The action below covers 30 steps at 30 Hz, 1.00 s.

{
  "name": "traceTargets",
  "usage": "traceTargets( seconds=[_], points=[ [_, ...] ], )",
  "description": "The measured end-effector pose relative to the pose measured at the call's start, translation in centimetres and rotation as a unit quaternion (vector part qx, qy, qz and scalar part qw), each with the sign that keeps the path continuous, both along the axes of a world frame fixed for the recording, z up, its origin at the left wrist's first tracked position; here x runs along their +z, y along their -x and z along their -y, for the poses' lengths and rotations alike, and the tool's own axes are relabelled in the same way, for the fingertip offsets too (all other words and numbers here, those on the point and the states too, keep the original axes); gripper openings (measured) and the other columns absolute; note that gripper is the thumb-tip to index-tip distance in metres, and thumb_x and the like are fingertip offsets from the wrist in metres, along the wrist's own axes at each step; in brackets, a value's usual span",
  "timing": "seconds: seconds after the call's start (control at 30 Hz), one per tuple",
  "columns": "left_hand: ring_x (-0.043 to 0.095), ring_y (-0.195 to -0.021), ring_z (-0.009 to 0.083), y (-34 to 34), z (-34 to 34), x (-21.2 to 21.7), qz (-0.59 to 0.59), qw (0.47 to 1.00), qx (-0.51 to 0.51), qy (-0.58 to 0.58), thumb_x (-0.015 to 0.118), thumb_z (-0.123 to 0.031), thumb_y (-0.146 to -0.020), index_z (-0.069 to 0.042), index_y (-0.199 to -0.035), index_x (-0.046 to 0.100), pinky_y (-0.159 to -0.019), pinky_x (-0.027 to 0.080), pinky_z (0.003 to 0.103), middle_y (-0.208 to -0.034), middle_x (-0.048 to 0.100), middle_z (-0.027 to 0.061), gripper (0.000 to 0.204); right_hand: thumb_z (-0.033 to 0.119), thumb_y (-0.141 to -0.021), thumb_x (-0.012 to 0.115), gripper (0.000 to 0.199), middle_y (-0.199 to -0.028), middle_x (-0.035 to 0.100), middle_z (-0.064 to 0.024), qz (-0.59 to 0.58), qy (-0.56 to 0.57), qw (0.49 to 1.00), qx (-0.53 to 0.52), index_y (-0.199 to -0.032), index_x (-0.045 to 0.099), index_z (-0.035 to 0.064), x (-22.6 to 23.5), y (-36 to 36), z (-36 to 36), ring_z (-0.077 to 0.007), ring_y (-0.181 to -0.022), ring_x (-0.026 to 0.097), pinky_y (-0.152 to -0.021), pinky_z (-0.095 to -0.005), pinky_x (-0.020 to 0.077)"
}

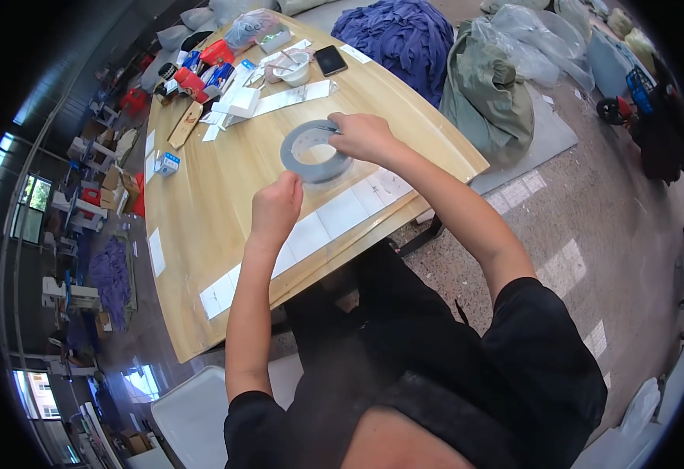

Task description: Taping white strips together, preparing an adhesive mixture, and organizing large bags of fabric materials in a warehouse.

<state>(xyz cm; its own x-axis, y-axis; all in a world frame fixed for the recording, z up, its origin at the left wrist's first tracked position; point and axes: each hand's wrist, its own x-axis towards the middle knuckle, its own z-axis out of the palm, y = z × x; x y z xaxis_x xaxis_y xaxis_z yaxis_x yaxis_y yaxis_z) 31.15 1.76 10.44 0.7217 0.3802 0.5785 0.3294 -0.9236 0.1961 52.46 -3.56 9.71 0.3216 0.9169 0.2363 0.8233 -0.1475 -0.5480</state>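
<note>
A wide grey roll of tape (318, 173) with a pale core is over the wooden table, between my two hands. My right hand (364, 137) is closed at the roll's far right edge, gripping it. A small, dark, slender thing shows by its fingertips, too small to name. At the near left edge of the roll, my left hand (278, 205) is closed in a pinch; its fingers hide what they hold, if anything. Beneath both hands, white paper strips (310, 234) form a row along the table's near edge.
The wooden table (209, 211) carries a phone (331, 60), a white bowl (292, 70), a small blue-and-white box (167, 163) and red and blue packages farther back. Beyond stand a purple fabric heap (395, 43) and a green sack (486, 94). A white chair (193, 406) is near left.
</note>
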Motion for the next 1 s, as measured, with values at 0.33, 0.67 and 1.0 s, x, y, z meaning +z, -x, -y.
traceTargets(
  seconds=[0.33,0.67,1.0],
  points=[
    [0.046,-0.041,0.0072,-4.0,5.3,-2.2,0.060,0.828,-0.031,0.557,0.055,-0.004,-0.082,0.002,-0.073,0.055,-0.036,0.036,0.022,-0.052,0.053,0.0031,0.011,0.022,-0.074,0.052,0.030,-0.083,0.067,-0.0163,0.075,0.020,0.995,-0.065,-0.093,0.063,0.0025,-3.5,-0.4,-4.0,-0.0310,-0.076,0.066,-0.067,-0.0413,0.0505],
    [0.052,-0.053,0.0100,0.9,3.0,-7.1,0.227,0.752,0.044,0.617,0.054,-0.006,-0.082,-0.002,-0.076,0.059,-0.056,0.045,0.024,-0.066,0.057,0.0023,0.009,0.047,-0.086,0.051,0.054,-0.101,0.063,-0.0240,-0.064,0.030,0.997,-0.025,-0.110,0.055,-0.0014,-3.6,1.1,-3.4,-0.0315,-0.090,0.064,-0.076,-0.0396,0.0493],
    [0.062,-0.066,0.0184,6.2,3.6,-6.7,0.317,0.646,0.029,0.694,0.060,-0.010,-0.086,-0.002,-0.077,0.054,-0.063,0.052,0.031,-0.077,0.061,0.0110,0.013,0.034,-0.096,0.043,0.027,-0.062,0.049,-0.0004,-0.573,0.089,0.800,0.154,-0.092,0.049,0.0079,-7.3,10.3,8.0,-0.0058,-0.043,0.034,-0.038,-0.0197,0.0267]
  ],
)
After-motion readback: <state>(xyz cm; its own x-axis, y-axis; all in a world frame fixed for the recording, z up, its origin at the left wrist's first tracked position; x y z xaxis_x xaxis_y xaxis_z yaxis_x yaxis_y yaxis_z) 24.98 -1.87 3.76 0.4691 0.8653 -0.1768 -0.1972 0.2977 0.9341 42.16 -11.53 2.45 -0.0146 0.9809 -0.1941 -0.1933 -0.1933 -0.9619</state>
